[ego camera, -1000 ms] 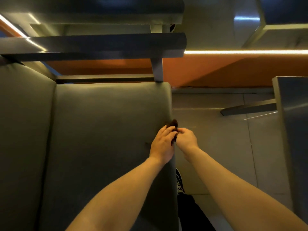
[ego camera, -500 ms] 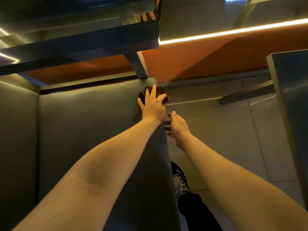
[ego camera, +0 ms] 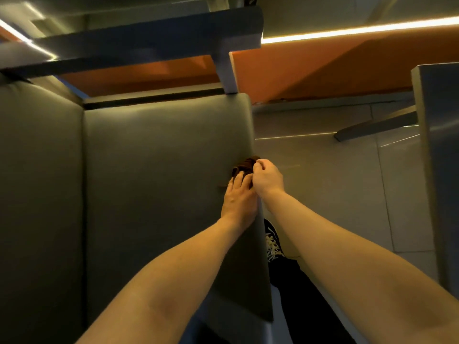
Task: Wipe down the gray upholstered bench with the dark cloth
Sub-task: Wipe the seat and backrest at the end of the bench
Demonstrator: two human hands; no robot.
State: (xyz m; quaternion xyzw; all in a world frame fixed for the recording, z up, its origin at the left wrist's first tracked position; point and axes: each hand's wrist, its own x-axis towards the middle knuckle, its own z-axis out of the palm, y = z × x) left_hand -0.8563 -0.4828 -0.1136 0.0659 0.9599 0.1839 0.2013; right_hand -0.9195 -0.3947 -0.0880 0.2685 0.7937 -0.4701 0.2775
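Your left hand (ego camera: 239, 197) lay on the gray bench (ego camera: 161, 184), right at the seat's outer edge. Its fingers (ego camera: 237, 179) were mostly straight and close together, and their tips rested on the dark cloth (ego camera: 244, 164). I could not see that hand's thumb.

Your right hand (ego camera: 267, 179) was just beside the left one, out past the seat edge and over the floor (ego camera: 323, 189). Its fingers (ego camera: 258, 163) were curled in, and they pinched the cloth at its far side. The two hands touched each other.

The cloth was a small bunched-up lump. It sat on the edge of the seat, about halfway along it, between your two hands and a bit ahead of them. Part of it was hidden under your left fingers.

The tall back cushion (ego camera: 37, 194) of the bench stood to the left of the seat. A dark table (ego camera: 149, 33) hung over the far end of the bench, and its leg (ego camera: 227, 70) came down at the seat's far corner. Behind it was an orange wall (ego camera: 323, 70) with a bright strip of light (ego camera: 360, 31) along the top. The edge of another table (ego camera: 439, 170) showed at the right.

Down below, your dark shoe (ego camera: 273, 240) with white laces stood on the floor right beside the bench, with your black trouser leg (ego camera: 305, 306) above it.
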